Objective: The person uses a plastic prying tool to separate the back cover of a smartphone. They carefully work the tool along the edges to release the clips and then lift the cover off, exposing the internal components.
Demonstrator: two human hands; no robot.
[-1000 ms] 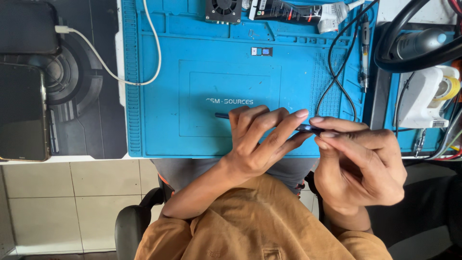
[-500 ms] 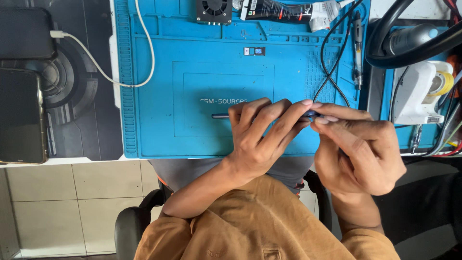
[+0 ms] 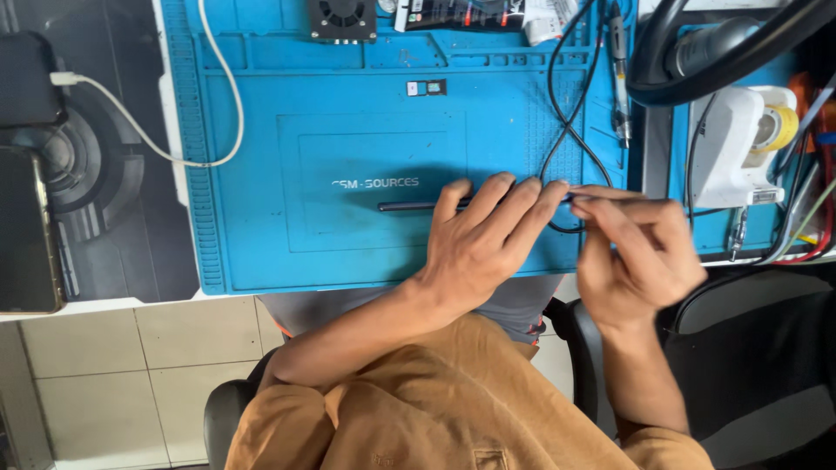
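Observation:
A thin dark object (image 3: 409, 206), seen edge-on like a slim slab or rod, lies along the blue work mat (image 3: 261, 218). My left hand (image 3: 488, 239) rests over its right part, fingers stretched across it and pressing it down. My right hand (image 3: 640, 252) is just to the right, thumb and fingertips pinched at the object's right end. That end is hidden behind the fingers, so what is pinched there cannot be made out. Only the left third of the object shows.
On the mat's far edge stand a small black fan (image 3: 342, 17) and a tiny tray part (image 3: 427, 87). A white cable (image 3: 192, 130) and a black cable (image 3: 566, 130) cross it. A phone (image 3: 26, 231) lies left; a white tape dispenser (image 3: 736, 144) sits right.
Both hands and the dark object have shifted slightly to the right over the mat. The grip looks the same.

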